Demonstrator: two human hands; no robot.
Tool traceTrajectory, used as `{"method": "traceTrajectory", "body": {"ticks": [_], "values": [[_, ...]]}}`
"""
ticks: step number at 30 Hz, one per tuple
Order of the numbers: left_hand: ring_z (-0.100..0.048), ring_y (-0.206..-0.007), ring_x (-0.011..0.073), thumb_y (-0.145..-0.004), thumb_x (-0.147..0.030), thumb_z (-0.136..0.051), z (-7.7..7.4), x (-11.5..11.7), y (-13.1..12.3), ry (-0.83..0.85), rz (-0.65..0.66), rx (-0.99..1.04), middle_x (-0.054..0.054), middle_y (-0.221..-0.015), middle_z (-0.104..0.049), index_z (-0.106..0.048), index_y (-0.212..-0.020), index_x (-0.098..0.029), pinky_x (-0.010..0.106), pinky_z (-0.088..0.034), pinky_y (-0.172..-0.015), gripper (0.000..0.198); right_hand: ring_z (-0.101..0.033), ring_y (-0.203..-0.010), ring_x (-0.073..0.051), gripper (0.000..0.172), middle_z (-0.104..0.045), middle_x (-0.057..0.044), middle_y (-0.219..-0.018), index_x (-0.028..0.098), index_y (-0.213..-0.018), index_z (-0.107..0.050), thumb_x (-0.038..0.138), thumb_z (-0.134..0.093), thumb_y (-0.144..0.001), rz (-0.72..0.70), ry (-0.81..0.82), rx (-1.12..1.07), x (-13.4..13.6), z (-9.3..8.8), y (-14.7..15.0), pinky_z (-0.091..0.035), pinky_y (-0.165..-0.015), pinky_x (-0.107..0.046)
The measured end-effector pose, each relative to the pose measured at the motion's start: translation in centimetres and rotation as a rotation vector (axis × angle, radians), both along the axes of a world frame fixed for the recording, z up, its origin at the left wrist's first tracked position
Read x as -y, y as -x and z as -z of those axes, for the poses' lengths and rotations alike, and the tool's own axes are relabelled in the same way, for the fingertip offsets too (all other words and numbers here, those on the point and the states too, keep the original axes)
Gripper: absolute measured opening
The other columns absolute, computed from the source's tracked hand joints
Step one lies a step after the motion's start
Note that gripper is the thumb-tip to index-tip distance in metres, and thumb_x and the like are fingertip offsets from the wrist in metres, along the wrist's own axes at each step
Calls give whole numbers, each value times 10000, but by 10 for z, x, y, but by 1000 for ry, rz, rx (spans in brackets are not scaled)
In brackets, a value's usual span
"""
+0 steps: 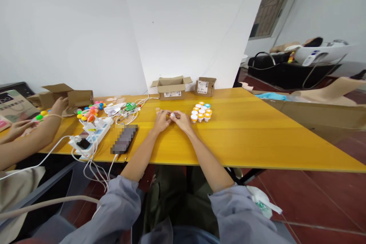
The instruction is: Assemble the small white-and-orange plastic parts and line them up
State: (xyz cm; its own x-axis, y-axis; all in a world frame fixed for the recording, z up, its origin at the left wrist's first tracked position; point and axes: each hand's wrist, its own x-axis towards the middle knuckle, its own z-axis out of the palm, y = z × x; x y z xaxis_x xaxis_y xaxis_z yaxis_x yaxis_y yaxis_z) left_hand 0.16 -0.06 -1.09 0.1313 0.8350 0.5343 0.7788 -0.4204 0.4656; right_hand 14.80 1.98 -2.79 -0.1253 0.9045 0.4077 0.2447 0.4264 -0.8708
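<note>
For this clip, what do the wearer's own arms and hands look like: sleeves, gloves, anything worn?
The left hand and right hand are bare, with no gloves. The left sleeve and right sleeve are loose grey-blue fabric, bunched near the elbows and uncovered below. No watch, bracelet or ring shows, though the hands are small in the picture.

A small white round piece [172,114] is pinched between left hand [161,121] and right hand [182,120].

White walls [183,26] behind a long yellow table [257,133]; dark red tiled floor [314,198] beneath; barred window [270,7] at upper right, over a black bench [274,70] in the adjoining space beyond.
</note>
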Motion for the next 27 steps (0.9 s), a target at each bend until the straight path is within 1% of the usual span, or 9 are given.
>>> {"method": "traceTrajectory", "body": {"ticks": [3,6,11,17,19,23,27], "values": [[-601,-987,244,-781,-207,-694,1,-1,0,14,6,36,44,-948,-698,-686,-992,-257,380,-502,-880,217,-750,-865,-221,154,-787,-33,-932,238,-946,-734,275,-723,-797,-16,-22,2,0,0,-2,-613,-843,-388],[-607,-990,240,-774,-215,-709,2,-1,1,32,12,70,43,-940,-699,-684,-976,-251,366,-507,-853,206,-751,-859,-218,168,-788,-36,-968,238,-965,-733,282,-717,-804,-21,-23,10,0,0,-3,-613,-837,-382],[-623,-936,221,-755,-252,-749,2,-3,2,36,26,131,30,-878,-697,-667,-909,-236,343,-512,-821,176,-752,-881,-224,154,-783,-36,-993,238,-947,-726,246,-712,-793,3,-16,15,4,-4,-2,-608,-846,-384],[-647,-852,192,-709,-323,-814,4,-6,2,27,31,243,12,-849,-687,-642,-865,-221,323,-518,-790,254,-742,-912,-217,145,-778,-48,-985,227,-938,-700,236,-698,-792,40,-25,-27,4,-4,1,-594,-873,-386],[-652,-833,185,-702,-316,-818,4,-7,2,44,43,288,4,-837,-686,-640,-864,-222,314,-520,-774,258,-739,-894,-210,132,-776,-49,-975,223,-931,-684,247,-682,-801,49,-30,-55,3,-4,1,-591,-869,-381],[-661,-804,172,-669,-239,-823,4,-9,4,91,57,370,-11,-813,-679,-631,-869,-221,311,-529,-775,277,-725,-872,-201,120,-769,-47,-960,215,-932,-655,284,-635,-835,84,-68,-72,4,-5,-1,-581,-853,-367],[-672,-837,173,-652,-221,-828,4,-11,6,98,41,433,3,-867,-682,-621,-876,-216,309,-541,-777,305,-707,-851,-199,95,-760,-35,-966,229,-917,-660,268,-610,-846,157,-101,44,4,-4,-4,-569,-829,-356]]}}
